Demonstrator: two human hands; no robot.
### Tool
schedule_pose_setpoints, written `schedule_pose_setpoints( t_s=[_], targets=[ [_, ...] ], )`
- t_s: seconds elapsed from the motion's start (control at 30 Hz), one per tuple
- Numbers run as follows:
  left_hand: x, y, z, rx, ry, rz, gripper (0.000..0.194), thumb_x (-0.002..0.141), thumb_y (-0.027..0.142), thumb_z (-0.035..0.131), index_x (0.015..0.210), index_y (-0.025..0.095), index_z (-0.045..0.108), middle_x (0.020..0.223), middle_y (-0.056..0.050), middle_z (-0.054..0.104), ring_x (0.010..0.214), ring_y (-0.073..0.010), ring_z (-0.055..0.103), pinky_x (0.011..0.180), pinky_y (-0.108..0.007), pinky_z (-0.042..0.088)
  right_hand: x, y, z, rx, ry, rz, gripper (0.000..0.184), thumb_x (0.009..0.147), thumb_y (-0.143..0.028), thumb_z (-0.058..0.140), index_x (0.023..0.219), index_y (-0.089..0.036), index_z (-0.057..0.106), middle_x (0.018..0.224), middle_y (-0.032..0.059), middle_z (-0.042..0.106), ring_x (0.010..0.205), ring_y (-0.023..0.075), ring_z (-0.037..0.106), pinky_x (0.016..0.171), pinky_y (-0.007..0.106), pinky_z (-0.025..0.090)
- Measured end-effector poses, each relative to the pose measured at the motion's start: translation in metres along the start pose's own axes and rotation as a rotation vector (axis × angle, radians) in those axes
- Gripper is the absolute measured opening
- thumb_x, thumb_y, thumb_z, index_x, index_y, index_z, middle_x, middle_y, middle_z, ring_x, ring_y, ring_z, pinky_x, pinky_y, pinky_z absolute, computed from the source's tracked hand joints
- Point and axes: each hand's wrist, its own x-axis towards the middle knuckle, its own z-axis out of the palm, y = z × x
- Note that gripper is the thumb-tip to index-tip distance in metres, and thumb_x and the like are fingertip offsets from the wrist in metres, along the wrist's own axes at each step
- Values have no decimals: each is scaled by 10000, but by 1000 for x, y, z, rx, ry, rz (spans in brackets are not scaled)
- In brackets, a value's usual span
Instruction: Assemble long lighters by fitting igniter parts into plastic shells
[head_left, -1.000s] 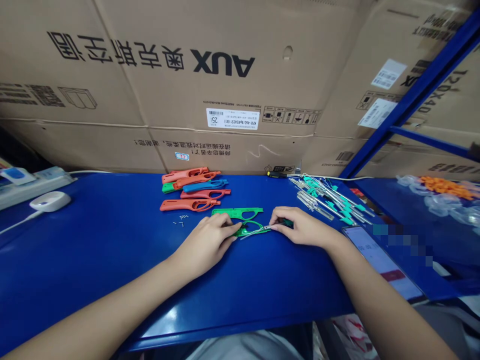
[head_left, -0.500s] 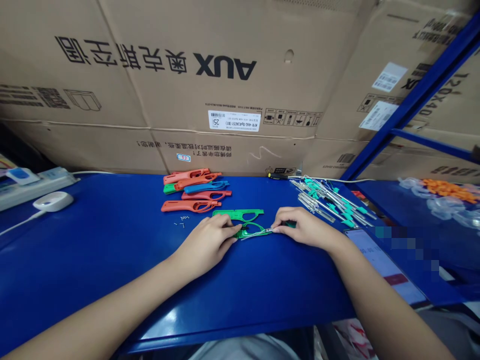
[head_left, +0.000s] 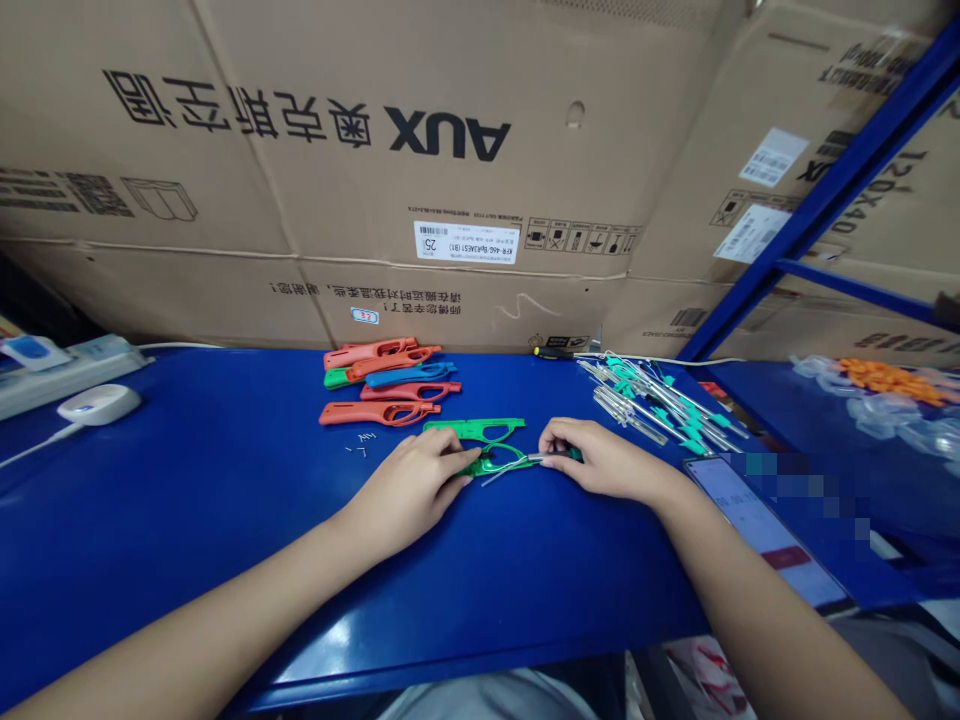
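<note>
My left hand (head_left: 422, 475) is closed on one end of a green lighter shell half (head_left: 517, 467), low over the table, and hides part of it. At the shell's narrow right end, my right hand (head_left: 587, 455) pinches a metal lighter tube (head_left: 537, 458). A thin pale wire (head_left: 501, 473) runs from there across the shell's loop. Most of the tube is hidden by the right fingers, with some dark green showing under them. Just behind lies a second green shell half (head_left: 495, 432), flat on the table and close to my left fingers.
Red, orange, blue and green lighter shells (head_left: 379, 412) lie behind on the left, with several small screws (head_left: 365, 438) in front. Metal tubes with green parts (head_left: 660, 400), a screwdriver (head_left: 553, 352) and a phone (head_left: 765, 525) are on the right. A cardboard wall (head_left: 315, 200) closes the back.
The right fingers have shifted slightly on the metal tube, and the pale wire's loose end now angles lower. My left hand keeps its hold on the green shell half.
</note>
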Motion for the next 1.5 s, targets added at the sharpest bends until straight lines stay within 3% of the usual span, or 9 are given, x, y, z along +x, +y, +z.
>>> schedule_pose_setpoints(
  t_s=[0.3,0.47,0.77,0.97,1.17,1.33,1.5],
  targets=[
    [0,1,-3,6,-8,-7,344,943,177,589,1277,193,669,1022,-101,634,946,-242,615,860,-404,538,-3,-6,-6,-41,-19,-37,57,974,-263,525,953,-217,553,894,21,629,785,164,566,727,280,417],
    [0,4,-3,-19,36,-7,319,953,274,595,1253,196,666,1087,-100,645,1006,-255,623,901,-415,535,-3,-8,-7,-16,-46,-32,97,990,-271,495,1011,-226,579,923,25,665,793,168,595,727,277,417],
    [4,5,5,-128,114,-51,138,952,212,591,1069,210,663,1073,-51,677,993,-226,654,852,-353,536,-4,-11,-6,-40,-45,-8,109,982,-325,524,1018,-234,570,877,11,657,745,159,577,684,263,396],
    [4,7,4,-158,116,-55,98,956,205,586,993,219,675,1022,-36,659,929,-202,644,819,-328,518,-2,-10,-2,-34,-21,3,199,1022,-315,431,983,-229,606,902,28,688,780,175,615,727,285,417],
    [5,8,5,-174,107,-72,85,946,207,606,926,209,689,999,-34,640,888,-192,629,794,-325,510,1,-6,2,8,1,-39,209,998,-308,494,977,-205,675,936,48,713,815,181,639,732,284,435],
    [5,7,6,-165,104,-58,96,937,263,644,1009,239,702,1042,-34,647,945,-212,637,826,-348,512,0,-7,2,6,7,-50,196,991,-308,514,966,-201,676,895,34,700,775,164,618,704,273,432],
    [5,6,8,-183,104,-71,48,925,244,659,954,223,691,1027,-37,640,936,-209,632,824,-343,514,1,-9,2,11,-13,-65,137,969,-275,546,926,-201,653,879,22,682,782,156,607,717,271,434]
  ],
)
